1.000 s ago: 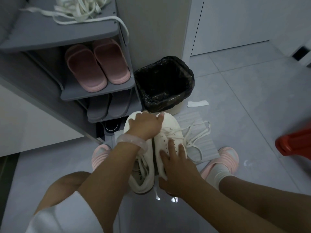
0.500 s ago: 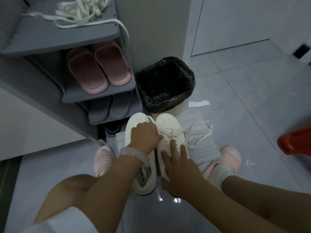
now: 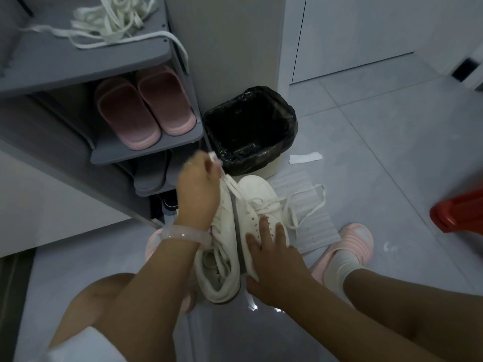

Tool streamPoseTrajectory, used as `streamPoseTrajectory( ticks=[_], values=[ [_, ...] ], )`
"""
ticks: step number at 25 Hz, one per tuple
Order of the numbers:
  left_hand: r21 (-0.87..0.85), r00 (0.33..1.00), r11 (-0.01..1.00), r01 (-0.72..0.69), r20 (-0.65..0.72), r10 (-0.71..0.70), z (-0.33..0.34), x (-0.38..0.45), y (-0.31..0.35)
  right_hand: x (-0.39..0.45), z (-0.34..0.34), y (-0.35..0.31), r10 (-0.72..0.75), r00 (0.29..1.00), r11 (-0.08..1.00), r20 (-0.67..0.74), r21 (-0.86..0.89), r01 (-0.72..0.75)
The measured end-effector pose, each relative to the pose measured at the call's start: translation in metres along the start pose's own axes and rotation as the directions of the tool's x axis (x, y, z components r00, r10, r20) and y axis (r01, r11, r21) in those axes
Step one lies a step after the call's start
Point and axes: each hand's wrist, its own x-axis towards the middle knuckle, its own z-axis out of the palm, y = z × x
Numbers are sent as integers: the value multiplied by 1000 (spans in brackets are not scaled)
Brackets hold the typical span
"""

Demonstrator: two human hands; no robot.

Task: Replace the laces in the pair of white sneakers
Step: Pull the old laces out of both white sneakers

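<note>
two white sneakers point(image 3: 236, 231) sit side by side on the floor just in front of a black-lined bin point(image 3: 249, 129), a shoe rack point(image 3: 146, 152) close on the bin's left, open tile to its right. the left hand point(image 3: 200, 189) pinches a lace point(image 3: 230, 185) pulled up from the shoes; the right hand point(image 3: 271, 253) lies flat, fingers spread, on the right sneaker.

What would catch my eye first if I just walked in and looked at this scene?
Probably the two white sneakers side by side on the floor in the middle, with the left hand pinching a lace and the right hand resting flat on the right shoe. Next, the black-lined bin just behind them, and the tangle of loose white laces on the grey rack's top shelf at upper left.
</note>
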Motion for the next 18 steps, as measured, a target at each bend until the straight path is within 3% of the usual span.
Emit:
streamPoseTrajectory(
  ticks=[2,3,5,10,14,16,18],
  values=[
    [143,938,990,14,341,-63,18,-16,-10,0,-1,-1,5,1000,1000,-6,7,-5],
    [185,895,983,4,438,-86,29,-25,-14,0,0,-1,6,1000,1000,-8,14,-6],
    [228,870,973,-30,486,-87,43,-39,-14,0,0,-1,4,1000,1000,-8,21,-3],
    [272,932,936,-224,340,125,43,-39,-6,-1,0,-2,10,1000,1000,-8,19,-10],
    [99,991,986,-132,-24,135,2,-5,4,-2,-3,-2,6,1000,1000,3,2,-6],
    [65,975,994,-84,-199,96,-24,11,0,-2,-3,-3,9,1000,1000,14,-4,-9],
    [52,958,998,-43,-280,56,-40,15,-3,-3,-4,-4,12,1000,1000,22,-12,-12]
  ],
)
